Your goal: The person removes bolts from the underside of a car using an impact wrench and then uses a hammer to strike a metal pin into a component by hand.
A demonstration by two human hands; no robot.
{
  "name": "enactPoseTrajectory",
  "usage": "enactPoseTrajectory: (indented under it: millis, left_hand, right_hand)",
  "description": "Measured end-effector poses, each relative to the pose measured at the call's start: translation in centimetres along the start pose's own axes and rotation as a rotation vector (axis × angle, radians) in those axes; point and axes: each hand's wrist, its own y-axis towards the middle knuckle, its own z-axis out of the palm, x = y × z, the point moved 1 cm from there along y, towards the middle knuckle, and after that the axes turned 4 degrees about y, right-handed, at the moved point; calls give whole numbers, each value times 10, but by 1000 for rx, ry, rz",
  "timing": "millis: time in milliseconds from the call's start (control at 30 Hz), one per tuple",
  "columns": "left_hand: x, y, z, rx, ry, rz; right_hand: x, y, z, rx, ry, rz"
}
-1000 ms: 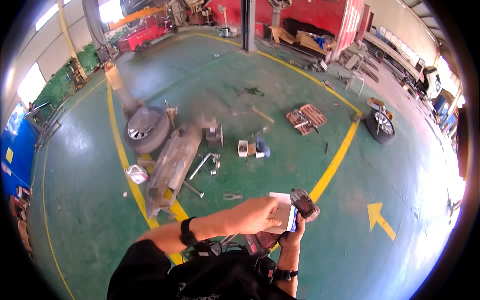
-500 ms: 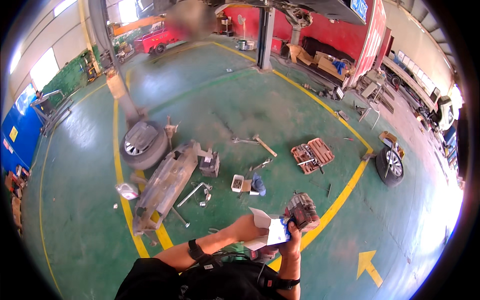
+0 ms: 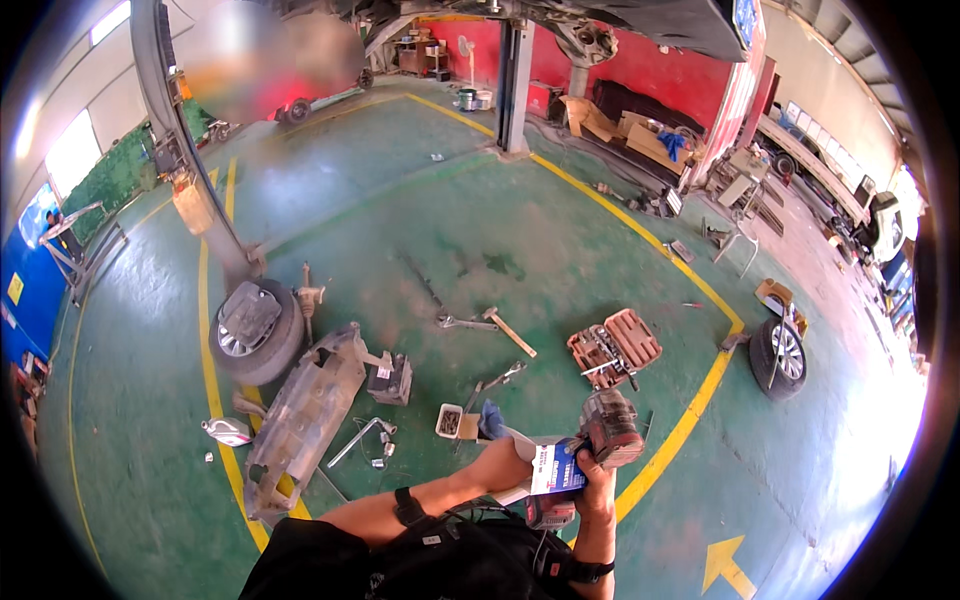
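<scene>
A small blue-and-white cardboard box (image 3: 558, 470) with a pale raised flap is between my two hands. My left hand (image 3: 505, 466) closes on the box's left end; its fingertips are hidden behind the box. My right hand (image 3: 597, 486) wraps around the right side, thumb on the box. It also appears to grip a worn cordless impact wrench (image 3: 612, 428). The wrench's dark, reddish body sticks out above that hand, and its red battery (image 3: 550, 512) shows below the box. The handle between them is hidden.
Beyond my hands on the green floor lie an open socket set (image 3: 614, 350), a hammer (image 3: 512, 333), a white tub of small parts (image 3: 450, 420) and a car battery (image 3: 390, 380). A long undertray (image 3: 305, 420) and a wheel (image 3: 257, 330) are at left, another wheel (image 3: 777, 358) at right.
The box has turned so its printed blue-and-white side faces up, and its white flaps show less. More of the red battery shows below. The whole view has shifted slightly.
</scene>
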Motion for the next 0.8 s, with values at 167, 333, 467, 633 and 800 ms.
enactPoseTrajectory:
  millis: [167,333,467,633,800]
  left_hand:
    - [-16,80,-11,-41,-34,-100]
    - [17,176,-20,-193,-470,-20]
    - [2,211,-67,-416,-869,-296]
    - [13,234,-108,-722,-942,-410]
    - [31,256,-126,-914,-787,-659]
  right_hand:
    - [8,95,-34,-14,38,42]
    - [41,205,-79,5,-144,13]
    - [86,278,-119,-37,-340,14]
    - [134,347,-164,-170,-621,-104]
    - [126,402,-250,-251,-1010,-52]
